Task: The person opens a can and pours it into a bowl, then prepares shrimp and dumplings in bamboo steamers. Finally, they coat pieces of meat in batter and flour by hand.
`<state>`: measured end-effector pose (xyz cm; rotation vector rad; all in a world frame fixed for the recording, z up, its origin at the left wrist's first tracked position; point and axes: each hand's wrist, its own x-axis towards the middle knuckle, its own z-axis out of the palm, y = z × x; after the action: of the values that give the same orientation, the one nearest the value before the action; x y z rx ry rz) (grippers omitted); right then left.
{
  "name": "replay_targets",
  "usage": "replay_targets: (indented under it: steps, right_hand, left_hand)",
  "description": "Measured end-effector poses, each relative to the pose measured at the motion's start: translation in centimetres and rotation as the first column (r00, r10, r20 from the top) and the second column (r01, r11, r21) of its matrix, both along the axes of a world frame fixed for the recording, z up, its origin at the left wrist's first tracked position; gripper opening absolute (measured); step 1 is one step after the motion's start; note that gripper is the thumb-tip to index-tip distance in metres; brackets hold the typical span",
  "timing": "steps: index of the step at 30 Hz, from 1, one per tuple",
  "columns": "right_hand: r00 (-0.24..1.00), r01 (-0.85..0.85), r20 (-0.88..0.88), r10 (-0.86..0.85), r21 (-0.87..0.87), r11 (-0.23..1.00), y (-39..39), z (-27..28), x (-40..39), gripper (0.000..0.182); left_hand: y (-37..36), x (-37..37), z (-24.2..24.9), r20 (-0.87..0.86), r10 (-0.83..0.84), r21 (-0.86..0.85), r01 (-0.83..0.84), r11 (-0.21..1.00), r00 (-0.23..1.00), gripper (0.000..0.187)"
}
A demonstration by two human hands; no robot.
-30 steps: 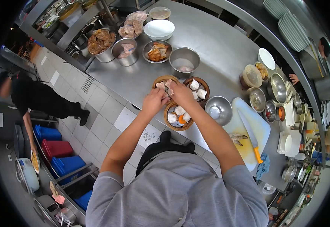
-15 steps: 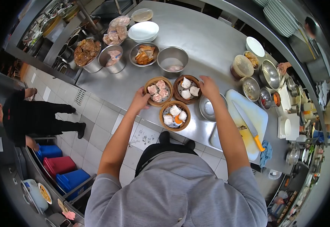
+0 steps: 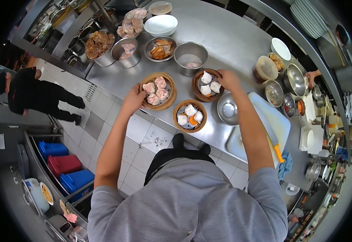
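My left hand [image 3: 134,99] grips the left rim of a round bamboo steamer basket [image 3: 160,107] with several pink shumai [image 3: 160,82] in it. My right hand [image 3: 229,80] holds the right edge of a darker bamboo steamer basket [image 3: 202,97], where white dumplings [image 3: 215,86] and a bit of orange show. Between and in front of these two, a third bamboo steamer basket [image 3: 189,130] stands near the counter's front edge, untouched. It holds white dumplings [image 3: 190,109] and an orange piece [image 3: 192,120]. The fingers under both held rims are partly hidden.
Behind the baskets stand a steel pot [image 3: 191,57], a bowl of orange-brown food [image 3: 160,49] and a white bowl [image 3: 160,25]. To the right are a steel bowl [image 3: 227,109], a cutting board [image 3: 260,117] and an orange-handled knife [image 3: 278,152]. A person in black [image 3: 34,86] stands left.
The shumai basket has moved left, away from the other two, with my left hand on it, and looks larger. My right hand stays at the darker basket. The person at left has shifted.
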<state>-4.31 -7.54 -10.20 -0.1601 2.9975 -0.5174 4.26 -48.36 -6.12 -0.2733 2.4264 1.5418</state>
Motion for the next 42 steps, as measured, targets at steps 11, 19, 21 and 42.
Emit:
replay_targets:
  steps: [11,19,21,42]
  right_hand:
    - [0.958,-0.286,-0.017,0.288,-0.176,0.942,-3.7,6.7,6.9,0.032]
    - [0.944,-0.323,-0.022,0.33,-0.266,0.908,-6.1,2.3,11.4,0.034]
    - [0.935,-0.347,-0.034,0.352,-0.276,0.896,-5.7,2.6,11.5,0.032]
    - [0.985,0.015,0.133,0.111,-0.705,0.709,-4.3,1.7,16.1,0.063]
  left_hand:
    - [-0.4,7.0,7.7,-0.019,0.072,0.105,-0.069,0.992,0.997,0.048]
    - [4.5,10.1,7.5,-0.017,0.094,0.15,-0.09,0.985,0.995,0.048]
    - [6.1,10.5,6.5,-0.003,0.061,0.157,-0.06,0.986,0.998,0.048]
    - [11.6,12.2,-5.5,0.103,0.229,0.558,-0.247,0.793,0.968,0.073]
